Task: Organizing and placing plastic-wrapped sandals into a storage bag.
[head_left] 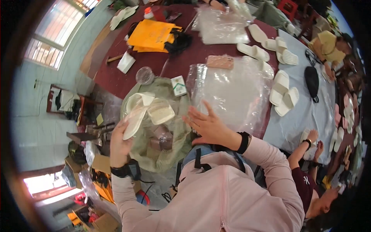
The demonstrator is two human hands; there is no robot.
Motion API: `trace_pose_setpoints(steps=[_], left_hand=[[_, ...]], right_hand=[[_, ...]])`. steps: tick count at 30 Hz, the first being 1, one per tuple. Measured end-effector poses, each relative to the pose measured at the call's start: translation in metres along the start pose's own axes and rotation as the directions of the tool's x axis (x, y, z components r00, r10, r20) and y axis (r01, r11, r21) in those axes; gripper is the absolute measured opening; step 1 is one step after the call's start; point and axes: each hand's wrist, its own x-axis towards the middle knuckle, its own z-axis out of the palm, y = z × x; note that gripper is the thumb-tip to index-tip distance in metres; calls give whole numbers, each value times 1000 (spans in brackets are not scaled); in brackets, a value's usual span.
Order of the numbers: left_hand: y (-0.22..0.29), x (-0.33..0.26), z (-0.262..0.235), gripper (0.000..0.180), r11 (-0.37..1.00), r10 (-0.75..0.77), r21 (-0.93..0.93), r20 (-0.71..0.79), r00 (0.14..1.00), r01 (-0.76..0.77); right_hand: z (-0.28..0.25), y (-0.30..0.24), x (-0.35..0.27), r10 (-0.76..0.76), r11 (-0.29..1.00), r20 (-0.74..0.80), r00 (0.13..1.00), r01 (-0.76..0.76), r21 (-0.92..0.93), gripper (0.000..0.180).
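My left hand (121, 140) is closed on the heel end of a cream slipper (135, 120), held up over an open pale green sack (147, 156). A second cream slipper (161, 111) is beside it; whether my hand grips that one too, I cannot tell. Inside the sack shows a brown packet with shiny wrapping (163, 138). My right hand (208, 125) is open with fingers spread and holds nothing, near the close edge of a stack of clear plastic bags (232, 96) on the dark red table (154, 71).
A pink phone (220, 62) lies on the bags. Around it are a small white-and-green box (178, 86), a clear round container (145, 75), a hammer (114, 59) and yellow bags (150, 35). More pale slippers (285, 92) lie to the right, where a co-worker's hands (313, 139) are busy.
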Motion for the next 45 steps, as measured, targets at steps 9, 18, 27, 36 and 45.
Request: trace_pose_setpoints(steps=[9,18,27,36,45], left_hand=[[52,10,-117,32,533,168,826,-314,934,182],[-8,64,-163,23,677,515,677,-156,843,-289],[-181,90,-67,46,323,-818,876,68,571,358],[-171,140,189,36,208,-347,466,857,381,-860],[-286,93,298,72,-226,-524,390,724,449,-893]], right_hand=[[78,-67,88,-355,864,-315,880,438,250,16],[138,-27,75,-119,950,-163,979,160,267,36],[92,39,-82,718,696,35,695,-715,-71,43],[125,50,-195,946,323,71,315,-923,-210,52],[88,125,-217,983,143,43,181,-883,447,29]])
